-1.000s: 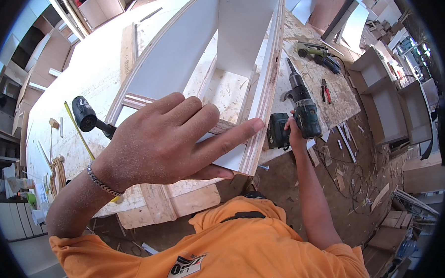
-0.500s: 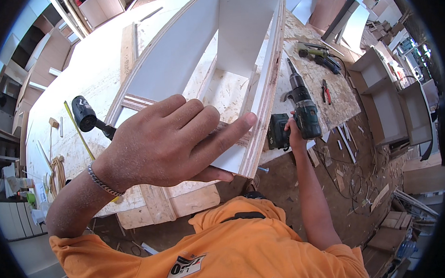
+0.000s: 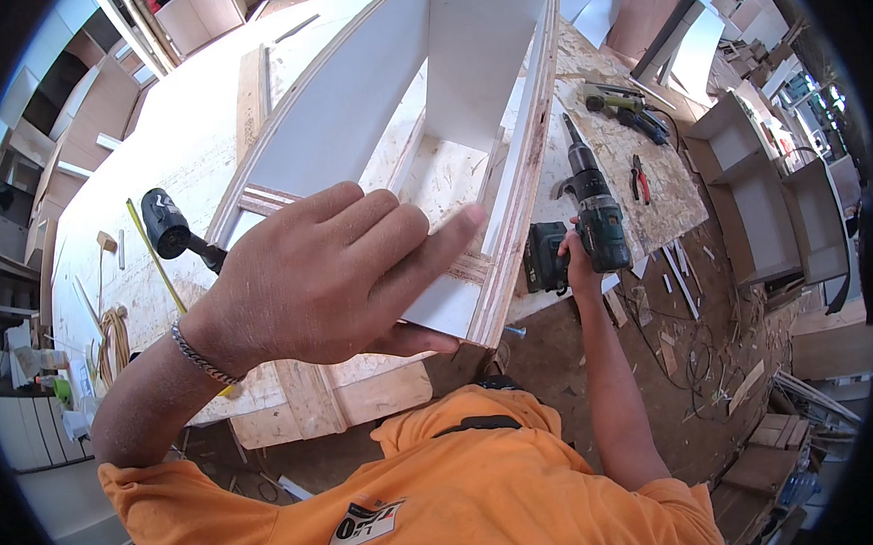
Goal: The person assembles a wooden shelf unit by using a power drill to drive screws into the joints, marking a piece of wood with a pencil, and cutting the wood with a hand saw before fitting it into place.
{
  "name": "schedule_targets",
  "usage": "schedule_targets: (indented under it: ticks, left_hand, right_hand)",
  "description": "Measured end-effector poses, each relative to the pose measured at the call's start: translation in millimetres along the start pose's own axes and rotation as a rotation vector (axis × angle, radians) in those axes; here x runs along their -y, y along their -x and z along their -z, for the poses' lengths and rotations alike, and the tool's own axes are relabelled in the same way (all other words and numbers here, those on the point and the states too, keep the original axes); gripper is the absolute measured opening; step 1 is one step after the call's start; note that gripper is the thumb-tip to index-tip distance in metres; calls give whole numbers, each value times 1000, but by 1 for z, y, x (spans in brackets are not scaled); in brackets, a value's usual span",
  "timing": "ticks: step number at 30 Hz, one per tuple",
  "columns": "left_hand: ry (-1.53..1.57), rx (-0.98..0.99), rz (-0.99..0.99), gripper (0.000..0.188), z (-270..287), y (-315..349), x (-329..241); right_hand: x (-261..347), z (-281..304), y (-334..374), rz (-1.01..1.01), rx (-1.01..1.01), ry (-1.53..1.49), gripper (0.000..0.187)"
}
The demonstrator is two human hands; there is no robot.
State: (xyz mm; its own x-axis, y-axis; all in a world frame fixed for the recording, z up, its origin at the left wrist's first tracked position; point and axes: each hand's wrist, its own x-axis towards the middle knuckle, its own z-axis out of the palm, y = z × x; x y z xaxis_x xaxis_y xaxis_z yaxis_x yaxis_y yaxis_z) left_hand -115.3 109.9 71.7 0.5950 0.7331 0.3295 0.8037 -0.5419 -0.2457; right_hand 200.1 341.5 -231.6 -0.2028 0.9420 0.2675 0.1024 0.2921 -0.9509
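My left hand (image 3: 310, 278) is over the near end of a white plywood box (image 3: 337, 111) with bare layered edges. Its index finger stretches out above the right side panel, slightly blurred, and its other fingers curl down. A black-headed mallet (image 3: 166, 224) sticks out to the left of this hand; its handle runs in behind the hand, where my grip on it is mostly hidden. Right of the box, my right hand (image 3: 579, 261) is closed on the handle of a dark green cordless drill (image 3: 600, 221). The drill's bit points away from me, apart from the box.
The box stands on a large white worktable (image 3: 196, 127). Red-handled pliers (image 3: 639, 181) and another green power tool (image 3: 614, 99) lie right of the drill. A yellow tape measure (image 3: 153, 248) stretches along the left. Offcuts and cables litter the floor (image 3: 683, 349).
My left index finger has lifted and drawn back slightly from the box's right panel edge. The right hand, the drill and the box stay where they were.
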Motion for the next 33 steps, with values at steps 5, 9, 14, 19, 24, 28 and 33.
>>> schedule_targets:
  ticks: [5,9,14,19,24,28,33]
  left_hand:
    - [122,-18,44,74,-1,-3,3]
    - [153,-16,50,67,1,-7,4]
    - [208,57,58,66,4,-11,8]
    - [260,112,97,67,8,-4,4]
    - [298,135,68,67,7,-9,10]
    - [258,176,74,69,12,-9,10]
    - [258,172,52,64,11,-17,12]
  right_hand:
    - [6,-2,-1,-18,-2,-32,24]
    - [7,-1,-6,-57,4,-150,28]
    - [3,34,-1,-156,88,-252,31]
    - [80,100,68,-440,280,-340,43]
    - [124,177,122,-188,526,155,34]
    - [162,191,129,-101,596,313,23]
    - [211,187,144,-215,498,708,13]
